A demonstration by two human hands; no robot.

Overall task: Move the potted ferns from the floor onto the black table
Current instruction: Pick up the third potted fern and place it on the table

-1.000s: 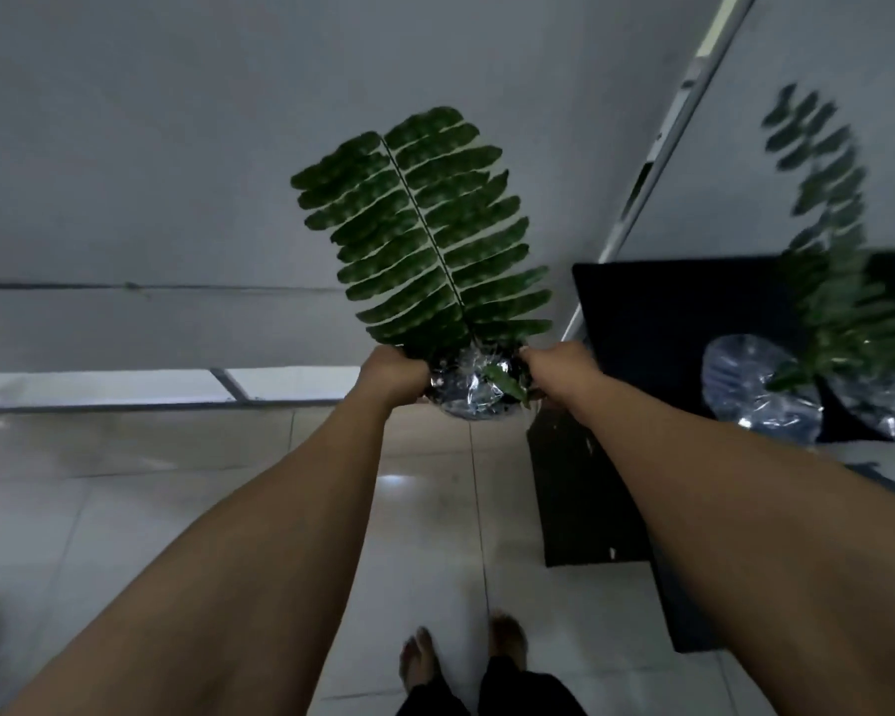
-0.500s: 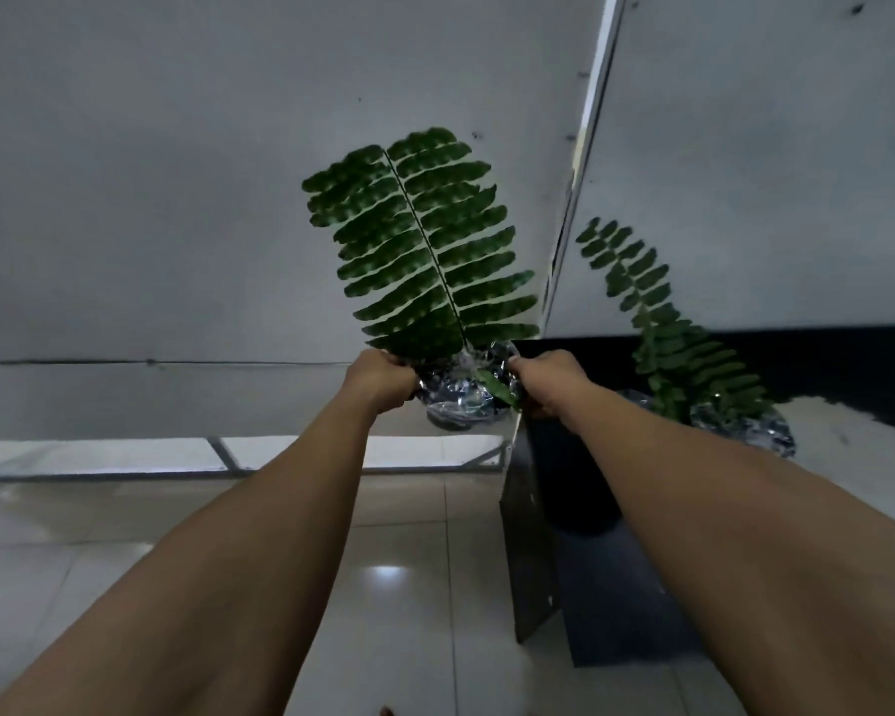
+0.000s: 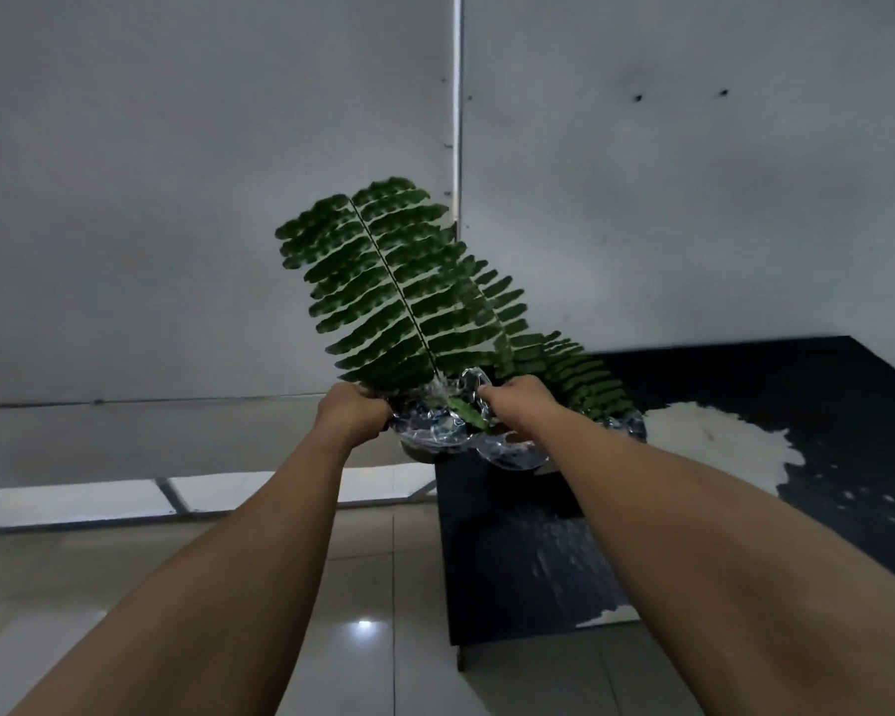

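Note:
I hold a potted fern (image 3: 383, 281) with one tall green frond in a crinkled clear plastic pot (image 3: 430, 428). My left hand (image 3: 352, 413) grips the pot's left rim and my right hand (image 3: 518, 405) grips its right rim. The pot hangs at the left edge of the black table (image 3: 745, 405), partly over it. Behind my right hand, a second potted fern (image 3: 580, 374) in a clear pot (image 3: 518, 454) stands on the table, its frond leaning left behind the held one.
A pale patch (image 3: 714, 447) marks the table top to the right of the pots. The table stands against a grey wall (image 3: 693, 198) with a vertical white strip (image 3: 457, 95). Glossy tiled floor (image 3: 363, 586) lies to the left and below.
The held fern has come to the table's left edge, and the view has swung right, so the table and the second fern now lie right behind my hands.

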